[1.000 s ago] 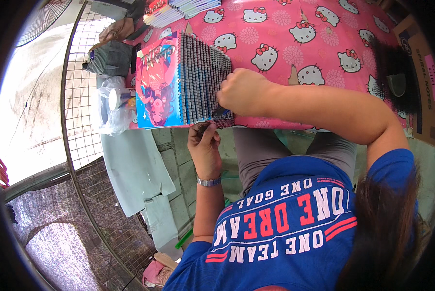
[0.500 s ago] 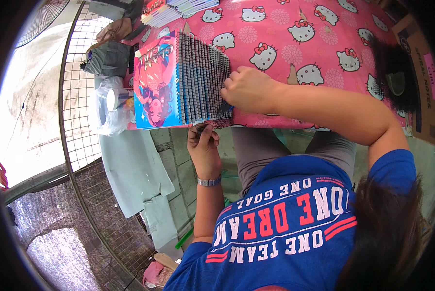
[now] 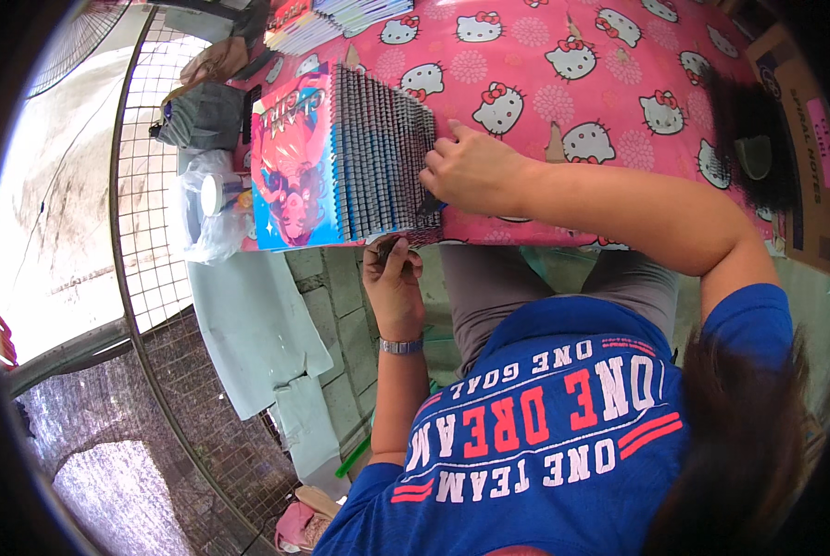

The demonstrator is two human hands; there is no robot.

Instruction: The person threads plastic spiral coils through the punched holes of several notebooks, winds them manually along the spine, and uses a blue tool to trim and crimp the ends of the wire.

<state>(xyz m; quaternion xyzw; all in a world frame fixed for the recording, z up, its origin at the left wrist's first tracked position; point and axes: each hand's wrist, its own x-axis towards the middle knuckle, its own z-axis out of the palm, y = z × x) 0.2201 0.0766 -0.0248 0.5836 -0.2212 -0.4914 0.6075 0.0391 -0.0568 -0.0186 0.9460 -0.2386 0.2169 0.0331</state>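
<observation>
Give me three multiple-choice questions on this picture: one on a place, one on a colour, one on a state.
1. Where does the right hand rest?
A. on the wire fence
B. on the spiral bindings of the notebook stack
C. on a cardboard box

2. What is the main colour of the tablecloth?
A. green
B. pink
C. white

3. How does the notebook stack sit?
A. on edge, packed together
B. flat and open
C. scattered on the floor

Answers: 1 B, its fingers lie on the coils; 2 B, pink shows all over it; 3 A, the front cover faces sideways.
</observation>
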